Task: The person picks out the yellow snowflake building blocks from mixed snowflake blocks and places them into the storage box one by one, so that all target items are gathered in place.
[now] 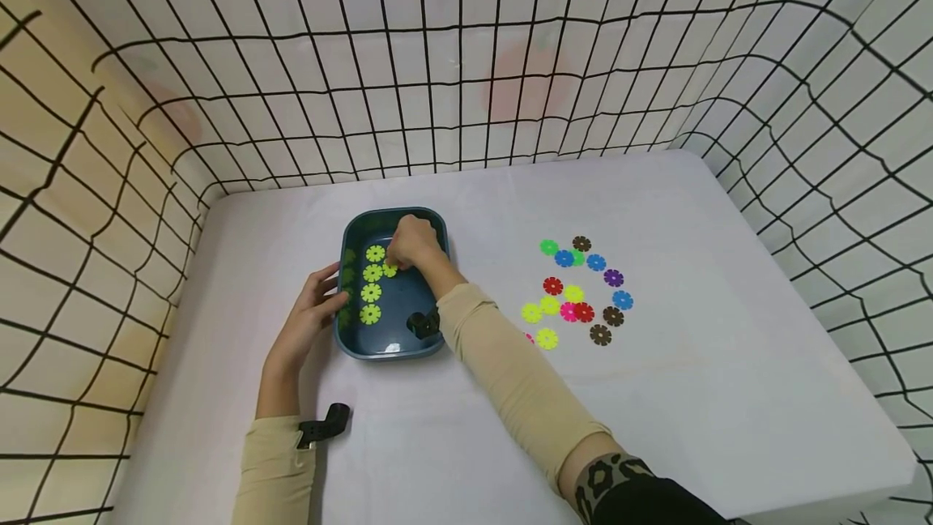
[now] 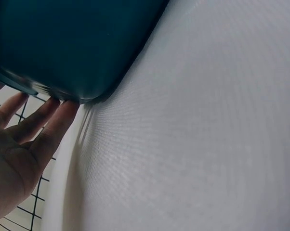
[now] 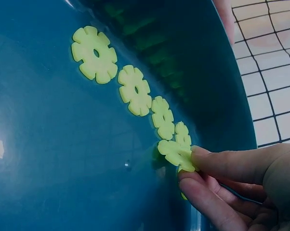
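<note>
- Held by one edge in the right hand (image 1: 415, 241), thumb and forefinger closed to a disc's thickness: a yellow disc (image 3: 176, 155), tilted, beside the far end of a row of yellow discs (image 1: 371, 292) along the left edge of the tray (image 1: 408, 298).
- Could slip free, with so little edge under the fingertips, and land across the row.
- Likely to catch notch against notch if lowered at this tilt so close to its neighbours.
- Likely to shift the whole row if jolted by the left hand (image 1: 313, 302), fingers loosely extended against the tray's outer left wall.
- Might knock the tray with the wrist camera (image 1: 423, 324), close to the near right corner.
- In form: thin, flat, plastic-looking, with petal-like rims and small centre holes.
- In the tray: smooth, glossy walls, rounded corners, green reflections along the left wall; probably slippery.
- Between the tray's right edge and the table's right edge, on finely textured white cloth (image 1: 714, 428): loose coloured discs (image 1: 584, 313), some overlapping, perhaps easily lifted in pairs.
</note>
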Demonstrator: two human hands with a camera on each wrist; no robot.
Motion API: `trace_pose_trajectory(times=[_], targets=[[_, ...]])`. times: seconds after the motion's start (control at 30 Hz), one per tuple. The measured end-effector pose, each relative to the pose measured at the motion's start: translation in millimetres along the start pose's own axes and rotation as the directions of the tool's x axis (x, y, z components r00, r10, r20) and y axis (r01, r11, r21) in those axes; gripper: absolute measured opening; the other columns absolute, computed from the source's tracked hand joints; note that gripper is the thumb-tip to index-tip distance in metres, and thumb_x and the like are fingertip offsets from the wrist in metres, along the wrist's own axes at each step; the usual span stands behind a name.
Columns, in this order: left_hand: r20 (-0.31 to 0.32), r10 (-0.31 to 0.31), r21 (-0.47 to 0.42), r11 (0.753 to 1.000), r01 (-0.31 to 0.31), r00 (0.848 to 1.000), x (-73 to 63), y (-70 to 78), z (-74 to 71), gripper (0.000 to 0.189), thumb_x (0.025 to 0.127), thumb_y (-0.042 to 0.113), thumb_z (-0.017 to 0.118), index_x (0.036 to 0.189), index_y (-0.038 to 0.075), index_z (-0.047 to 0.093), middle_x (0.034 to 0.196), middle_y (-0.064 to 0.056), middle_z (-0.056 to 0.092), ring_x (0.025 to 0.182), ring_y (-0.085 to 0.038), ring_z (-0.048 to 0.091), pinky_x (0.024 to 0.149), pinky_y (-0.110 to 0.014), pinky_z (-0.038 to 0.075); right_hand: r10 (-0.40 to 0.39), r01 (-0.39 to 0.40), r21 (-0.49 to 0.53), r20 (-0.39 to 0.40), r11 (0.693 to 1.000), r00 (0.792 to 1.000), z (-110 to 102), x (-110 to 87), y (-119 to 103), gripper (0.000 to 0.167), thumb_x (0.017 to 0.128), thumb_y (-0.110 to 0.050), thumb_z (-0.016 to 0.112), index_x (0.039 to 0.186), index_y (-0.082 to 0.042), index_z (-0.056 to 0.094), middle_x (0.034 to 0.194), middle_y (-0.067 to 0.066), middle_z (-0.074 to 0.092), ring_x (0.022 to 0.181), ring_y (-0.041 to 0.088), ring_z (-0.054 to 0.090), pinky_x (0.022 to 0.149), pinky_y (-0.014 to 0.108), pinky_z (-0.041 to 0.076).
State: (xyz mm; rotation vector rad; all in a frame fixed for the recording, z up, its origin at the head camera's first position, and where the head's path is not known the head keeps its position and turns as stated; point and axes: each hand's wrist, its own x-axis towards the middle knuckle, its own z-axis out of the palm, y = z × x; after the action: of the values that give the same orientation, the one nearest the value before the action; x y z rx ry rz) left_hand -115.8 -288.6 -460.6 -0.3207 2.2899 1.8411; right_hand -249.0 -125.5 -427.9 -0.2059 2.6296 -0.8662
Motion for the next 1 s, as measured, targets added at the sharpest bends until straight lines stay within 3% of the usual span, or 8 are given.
trace_pose_trajectory(times=[0.3,0.7,0.87,1.0], targets=[[-0.005,0.014,0.004,1.000,-0.014,1.000,1.2,-1.2,1.5,0.059,0.100,0.024,0.051,0.153,0.025,0.025,0.159,-0.013,0.027,0.143,-0.036,0.030,0.113,-0.058,0.028,-0.059,0.054,-0.151,-0.030,0.987,0.998,2.9,-1.6,1.9,0.017,0.083,-0.019,0.078,0.075,-0.007,0.069,0.055,0.002,0.056,0.055,0.014,0.055,0.057,0.025,0.046],[-0.002,0.010,0.005,1.000,-0.010,1.000,1.8,-0.6,2.4,0.060,0.100,0.023,0.051,0.153,0.026,0.025,0.159,-0.013,0.026,0.143,-0.035,0.029,0.114,-0.060,0.026,-0.054,0.050,-0.124,-0.034,0.991,0.998,1.7,-4.3,3.5,0.018,0.082,-0.021,0.079,0.083,-0.005,0.070,0.056,0.002,0.057,0.051,0.013,0.054,0.051,0.024,0.043],[-0.003,-0.001,0.002,1.000,0.001,1.000,1.4,-0.4,1.8,0.059,0.100,0.022,0.050,0.153,0.026,0.025,0.159,-0.013,0.026,0.143,-0.035,0.029,0.113,-0.059,0.026,-0.058,0.056,-0.107,-0.018,0.993,0.998,-2.8,-7.0,3.1,0.026,0.080,-0.027,0.081,0.069,-0.009,0.065,0.049,0.000,0.051,0.047,0.012,0.052,0.050,0.025,0.043],[-0.008,-0.011,0.007,1.000,0.011,1.000,0.4,0.1,0.7,0.060,0.100,0.023,0.050,0.153,0.027,0.024,0.160,-0.012,0.026,0.144,-0.035,0.028,0.114,-0.059,0.026,-0.080,0.078,-0.130,-0.007,0.988,0.997,-12.3,-11.7,0.4,0.043,0.079,-0.034,0.081,0.055,-0.015,0.051,0.047,-0.004,0.040,0.048,0.011,0.048,0.051,0.025,0.042]])
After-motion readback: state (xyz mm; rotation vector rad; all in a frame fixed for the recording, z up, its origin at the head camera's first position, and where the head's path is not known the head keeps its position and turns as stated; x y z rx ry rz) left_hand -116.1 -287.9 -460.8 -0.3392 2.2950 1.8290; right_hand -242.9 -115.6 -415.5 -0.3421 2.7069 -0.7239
